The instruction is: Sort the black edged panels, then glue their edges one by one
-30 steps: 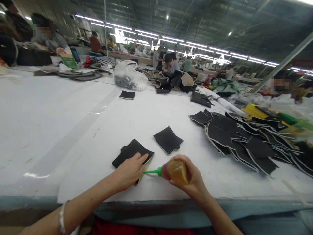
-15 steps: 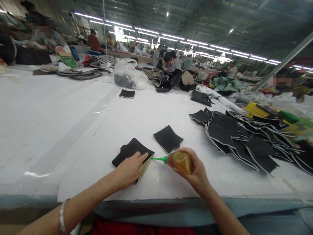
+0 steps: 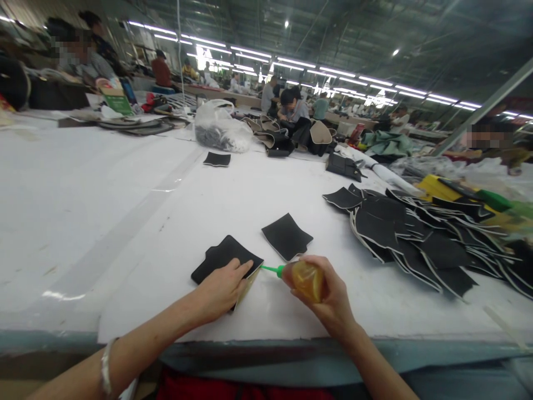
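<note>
My left hand lies over a black leather-like piece, index finger stretched toward its right corner. Its thumb is hidden. Under that edge shows a tan strip. My right hand is wrapped round a squeeze bottle of amber liquid, tilted sideways. The bottle's thin green nozzle points left, its tip at the piece's right corner; whether it touches is too small to tell. Another black piece lies flat just beyond the bottle.
A spread pile of black pieces with pale edges covers the table's right side. Farther back are a small black piece, a clear plastic bag and a black pouch-like item. Several people work at tables behind.
My right hand and the bottle have shifted slightly down, and the nozzle now slants up more toward the piece's corner. My left hand and the piece look unmoved.
</note>
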Motion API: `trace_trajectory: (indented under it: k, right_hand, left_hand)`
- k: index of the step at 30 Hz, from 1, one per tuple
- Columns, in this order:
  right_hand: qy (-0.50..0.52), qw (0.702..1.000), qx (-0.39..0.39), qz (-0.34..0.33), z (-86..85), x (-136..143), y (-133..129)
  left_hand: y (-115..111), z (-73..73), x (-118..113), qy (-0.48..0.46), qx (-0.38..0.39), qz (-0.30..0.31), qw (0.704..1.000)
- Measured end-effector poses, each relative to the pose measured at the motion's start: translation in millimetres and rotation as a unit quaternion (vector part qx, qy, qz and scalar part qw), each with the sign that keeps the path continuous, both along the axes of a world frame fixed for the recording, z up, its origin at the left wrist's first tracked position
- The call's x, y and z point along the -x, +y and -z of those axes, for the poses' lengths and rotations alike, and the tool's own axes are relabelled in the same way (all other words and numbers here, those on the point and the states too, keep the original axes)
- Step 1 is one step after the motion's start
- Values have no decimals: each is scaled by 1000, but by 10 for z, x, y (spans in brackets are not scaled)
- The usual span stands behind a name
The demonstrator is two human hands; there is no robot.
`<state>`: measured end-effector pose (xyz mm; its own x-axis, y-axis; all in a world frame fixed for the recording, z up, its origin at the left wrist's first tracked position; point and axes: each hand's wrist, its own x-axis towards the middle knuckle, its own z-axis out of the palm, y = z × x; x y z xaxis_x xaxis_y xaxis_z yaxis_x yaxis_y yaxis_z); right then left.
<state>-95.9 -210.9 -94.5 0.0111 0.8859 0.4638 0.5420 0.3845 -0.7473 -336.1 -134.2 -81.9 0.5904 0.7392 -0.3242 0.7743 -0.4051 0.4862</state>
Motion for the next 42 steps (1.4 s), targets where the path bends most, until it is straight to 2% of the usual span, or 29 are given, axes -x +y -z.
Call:
trace_trajectory:
  k: [4, 9, 15, 20, 24, 29, 33, 35, 37, 39, 42]
  right_hand:
    - [25, 999, 31, 6, -17, 44, -46]
    - [38, 996, 30, 75, -20, 48, 0]
    - [74, 993, 80, 42, 35, 86, -91]
    - [102, 988, 102, 54, 51, 128, -138]
    - [112, 985, 131, 4, 42, 183, -177]
    - [131, 982, 133, 40, 38, 211, -202]
    - [172, 969, 177, 12, 73, 249, -231]
    - [251, 946, 203, 9, 102, 230, -220]
    - [368, 902, 227, 12, 125, 151, -177]
    - [489, 840, 235, 27, 126, 12, -103]
    - [638, 735, 224, 57, 56, -242, 60]
  left_hand:
    - [-2, -2, -10, -2, -5, -1, 1000]
    - [-7, -45, -18, 0, 2, -3, 1000]
    - [-6, -27, -16, 5, -8, -3, 1000]
    - [-7, -21, -12, -2, -7, -3, 1000]
    - [-6, -12, 6, -9, -2, -3, 1000]
    - [-7, -3, 19, -15, -6, -3, 1000]
    - [-8, -22, 6, -18, 8, -12, 1000]
    - [3, -25, 3, -30, 16, -19, 999]
    - [24, -19, 21, -61, 24, -25, 998]
    - [58, -3, 74, -97, 12, -54, 994]
    - [151, 42, 223, -85, -76, -183, 977]
